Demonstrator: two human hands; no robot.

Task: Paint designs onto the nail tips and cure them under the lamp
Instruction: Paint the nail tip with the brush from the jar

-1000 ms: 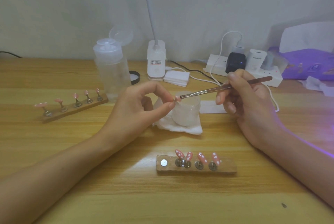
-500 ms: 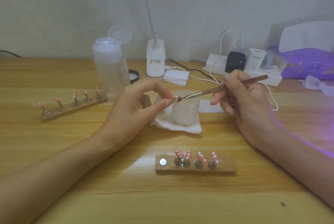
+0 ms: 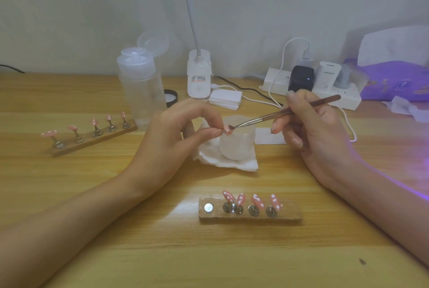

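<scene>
My left hand (image 3: 176,132) pinches a small pink nail tip (image 3: 228,130) between thumb and forefinger above a frosted cup (image 3: 236,146). My right hand (image 3: 311,129) grips a thin nail brush (image 3: 285,114), and its bristle end touches the held tip. In front of me a wooden holder (image 3: 250,214) carries several pink tips with white dots and has one bare magnet at its left end. A second wooden holder (image 3: 92,137) with several pink tips lies at the left. Purple light from the lamp glows at the right edge (image 3: 417,162).
A clear pump bottle (image 3: 141,88) with its lid flipped up stands behind my left hand. A white desk lamp base (image 3: 199,76), a pad stack (image 3: 225,99), a power strip (image 3: 311,88) with chargers and cables, and a purple packet (image 3: 394,81) line the back. The cup sits on a tissue (image 3: 232,164).
Both hands have stayed together over the cup. The brush tip has shifted slightly along the held nail tip, and the view has drifted a little.
</scene>
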